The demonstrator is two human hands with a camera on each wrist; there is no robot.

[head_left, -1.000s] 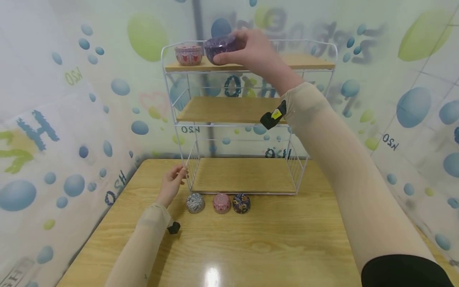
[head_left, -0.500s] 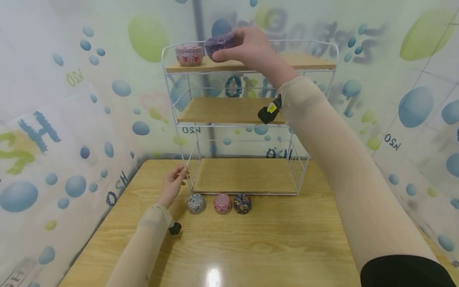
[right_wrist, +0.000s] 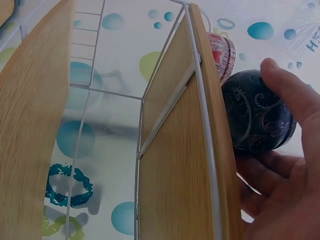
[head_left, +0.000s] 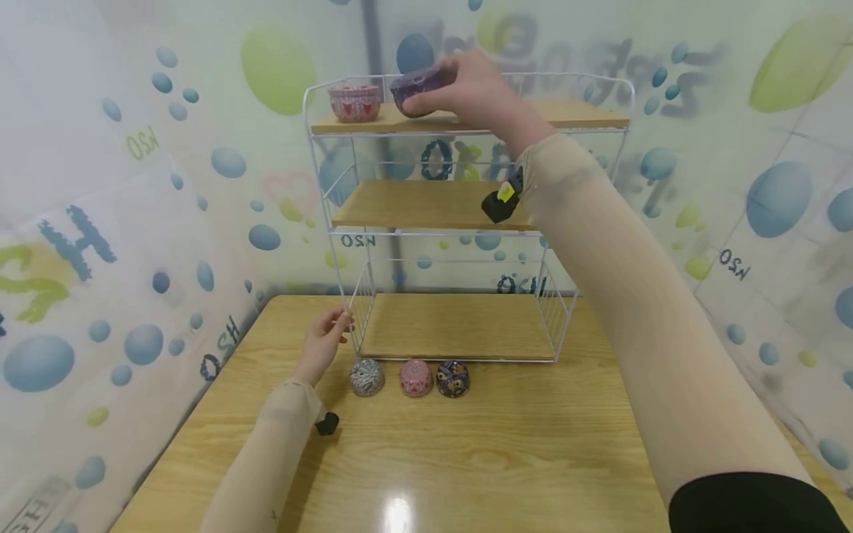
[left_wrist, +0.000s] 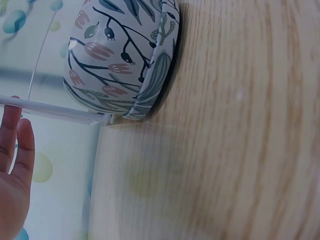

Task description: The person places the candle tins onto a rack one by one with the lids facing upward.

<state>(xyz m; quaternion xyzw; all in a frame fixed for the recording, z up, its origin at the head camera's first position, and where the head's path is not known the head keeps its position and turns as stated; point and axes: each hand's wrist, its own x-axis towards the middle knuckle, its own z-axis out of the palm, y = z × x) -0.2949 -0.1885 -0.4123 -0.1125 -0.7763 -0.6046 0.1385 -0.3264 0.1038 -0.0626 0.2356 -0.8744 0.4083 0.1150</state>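
One dark purple patterned round tin (head_left: 418, 81) sits in the right hand (head_left: 476, 92), fingers and thumb curled round its side, at the top shelf of the white wire rack with wooden shelves (head_left: 466, 118), just beside a pink-and-red patterned tin (head_left: 354, 102) already standing there. Over the last second the purple tin has dropped a little toward the board and moved slightly away from its pink neighbour; it looks nearly set down, though whether its base touches the wood I cannot tell. It is slightly tilted, its short axis roughly vertical, mouth side up. The left hand (head_left: 324, 342) rests spread against the rack's lower front post. Three small domed patterned tins (head_left: 416, 377) line the wooden bench (head_left: 533, 444) below.
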